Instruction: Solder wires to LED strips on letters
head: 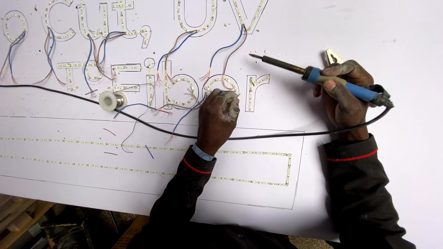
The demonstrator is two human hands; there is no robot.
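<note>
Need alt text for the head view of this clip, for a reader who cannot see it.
A person's right hand holds a blue-handled soldering iron above a white sign board, while the left hand presses on thin wires beside LED-strip letters. A solder spool and the iron's black cord lie on the board.

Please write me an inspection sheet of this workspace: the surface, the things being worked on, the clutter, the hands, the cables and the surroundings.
Surface: white sign board with outlined letters and a long rectangle.
Job's things: LED strips laid along the outlines; blue-handled soldering iron; solder spool.
Clutter: short wire offcuts on the board.
Hands: left hand pinches something thin at a letter; right hand holds the soldering iron, tip raised to the left.
Cables: black cord crosses the board to the iron; blue and brown wires link the letters.
Surroundings: wooden pieces below the board edge.
</note>
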